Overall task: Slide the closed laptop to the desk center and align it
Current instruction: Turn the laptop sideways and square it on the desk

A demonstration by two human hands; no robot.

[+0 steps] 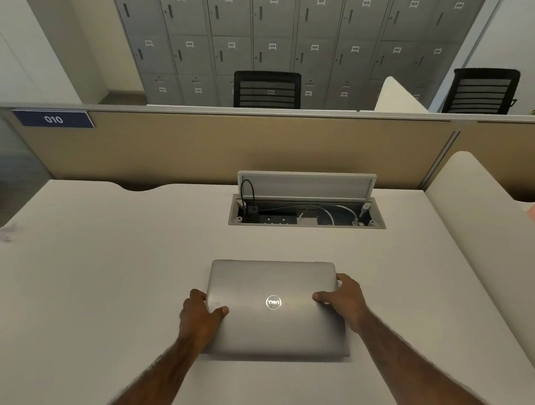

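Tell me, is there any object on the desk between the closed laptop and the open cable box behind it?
Nothing visible. The desk surface between the closed laptop and the open cable box is bare. The left hand and right hand already grip the laptop's sides, so nothing separates them from it.

Closed silver-grey metal laptop (277, 309) flat on pale off-white desk (99, 270) before me. Lid shut, round logo badge mid-lid, glinting. Rounded corners, far edge facing cable well, near edge toward me. Sits slightly skewed, near end angled a touch rightward. My left hand (201, 318) clasps left edge, thumb on lid; my right hand (342, 297) grips right edge near far corner.
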